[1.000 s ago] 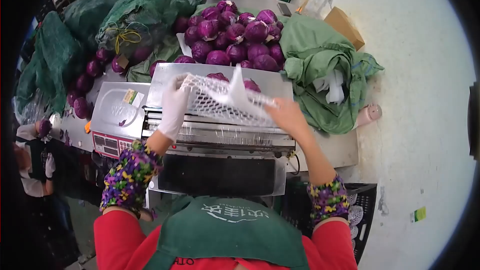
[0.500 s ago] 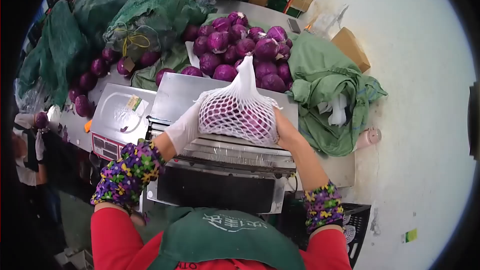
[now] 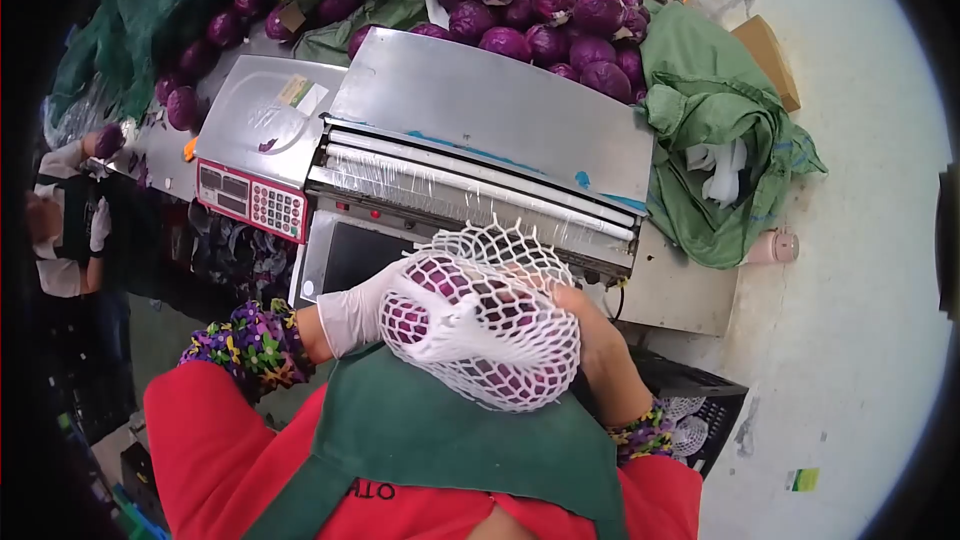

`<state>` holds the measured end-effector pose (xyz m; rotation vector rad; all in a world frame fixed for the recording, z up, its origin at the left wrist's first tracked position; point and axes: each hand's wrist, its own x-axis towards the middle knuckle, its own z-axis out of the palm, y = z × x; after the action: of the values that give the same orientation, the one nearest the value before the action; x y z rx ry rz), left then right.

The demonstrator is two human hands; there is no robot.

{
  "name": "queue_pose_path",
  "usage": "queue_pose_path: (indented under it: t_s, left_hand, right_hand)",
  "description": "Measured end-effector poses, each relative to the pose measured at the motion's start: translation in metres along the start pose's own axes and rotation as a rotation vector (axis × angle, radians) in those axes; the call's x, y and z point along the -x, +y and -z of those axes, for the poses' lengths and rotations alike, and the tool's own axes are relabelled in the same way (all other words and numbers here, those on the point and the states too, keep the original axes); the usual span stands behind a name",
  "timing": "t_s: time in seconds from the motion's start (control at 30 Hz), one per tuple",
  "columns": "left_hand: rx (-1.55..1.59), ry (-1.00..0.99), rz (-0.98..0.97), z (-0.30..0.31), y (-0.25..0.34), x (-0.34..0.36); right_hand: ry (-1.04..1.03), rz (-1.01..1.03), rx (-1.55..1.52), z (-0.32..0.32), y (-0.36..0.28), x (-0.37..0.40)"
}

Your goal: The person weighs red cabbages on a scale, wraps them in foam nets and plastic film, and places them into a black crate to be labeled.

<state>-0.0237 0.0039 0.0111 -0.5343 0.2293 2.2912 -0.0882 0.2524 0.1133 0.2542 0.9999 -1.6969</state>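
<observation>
A purple cabbage sits inside a white foam net sleeve, held close to my green apron. My left hand, in a whitish glove, grips the left side of the netted cabbage; its fingertips are hidden behind it. On the other side, my bare right hand clasps the net, with its fingers partly hidden by the mesh. The net's open-meshed edge points up and away from me, and its gathered end faces me.
Beyond my hands is a steel film-wrapping machine, beside a scale with a red keypad panel. Purple cabbages are piled behind it. A green sack lies at right, near a pink bottle. Another person's gloved hand shows at left.
Both hands have drawn the netted cabbage from above the wrapping machine back towards my apron. It has turned, so the gathered end that pointed up now faces me. The view has tilted down.
</observation>
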Motion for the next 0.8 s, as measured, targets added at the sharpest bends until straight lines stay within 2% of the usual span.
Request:
queue_pose_path:
  t_s: [0.07,0.1,0.13,0.17,0.2,0.23,0.27,0.33,0.4,0.43,0.47,0.5,0.53,0.57,0.6,0.63,0.67,0.7,0.73,0.8]
  left_hand:
    - [-0.032,-0.001,-0.035,0.004,-0.007,0.003]
    - [-0.068,0.0,-0.063,0.005,-0.01,0.006]
    - [-0.14,0.011,-0.108,0.005,-0.012,0.009]
    - [-0.222,0.021,-0.176,0.002,-0.014,0.012]
    - [-0.352,0.044,-0.256,-0.002,-0.016,0.018]
    - [-0.519,0.082,-0.352,-0.008,-0.018,0.024]
    - [-0.692,0.122,-0.443,-0.013,-0.02,0.031]
    - [-0.985,0.191,-0.583,-0.017,-0.023,0.039]
    - [-1.231,0.039,-0.47,0.002,-0.025,0.044]
    - [-1.217,0.023,-0.472,0.004,-0.032,0.046]
    - [-1.128,-0.038,-0.617,0.009,-0.041,0.043]
    - [-0.497,0.037,-0.353,0.039,-0.039,0.015]
    - [0.13,0.105,-0.08,0.025,-0.028,-0.005]
    - [0.245,0.037,0.068,0.012,-0.022,0.003]
    - [0.216,0.033,0.133,-0.005,-0.022,0.008]
    - [0.189,0.057,0.136,0.002,-0.023,0.006]
    - [0.159,0.077,0.134,0.017,-0.024,0.001]
    - [0.246,-0.028,0.128,0.036,-0.028,0.002]
    - [0.242,-0.032,0.122,0.031,-0.028,0.012]
    - [-0.585,-0.021,-0.213,0.012,-0.032,0.041]
  right_hand:
    - [-0.065,0.263,-0.022,-0.017,0.006,0.008]
    - [0.116,0.264,-0.169,-0.026,0.012,0.005]
    - [-0.027,0.167,-0.5,-0.023,0.015,0.001]
    - [-0.043,0.349,-0.331,0.011,0.04,-0.02]
    - [-0.059,0.53,-0.164,0.017,0.054,-0.034]
    - [0.058,0.744,0.205,0.025,0.068,-0.028]
    - [0.246,0.626,0.371,0.028,0.072,-0.033]
    - [0.317,0.672,0.908,0.016,0.06,-0.011]
    - [0.286,0.62,0.924,0.025,0.059,-0.007]
    - [0.284,0.466,0.787,0.041,0.064,-0.014]
    - [0.279,0.312,0.649,0.056,0.067,-0.018]
    - [0.295,0.287,0.836,0.068,0.066,-0.018]
    - [0.345,0.234,0.604,0.044,0.051,-0.012]
    - [0.262,0.371,0.475,0.031,0.045,-0.007]
    - [0.179,0.507,0.345,0.025,0.043,-0.003]
    - [0.062,0.461,0.227,0.036,0.047,-0.002]
    - [0.06,0.466,0.23,0.045,0.052,-0.001]
    - [0.058,0.438,0.27,0.053,0.058,0.001]
    - [0.056,0.408,0.309,0.061,0.066,0.002]
    - [-0.013,0.409,0.185,0.065,0.077,0.006]
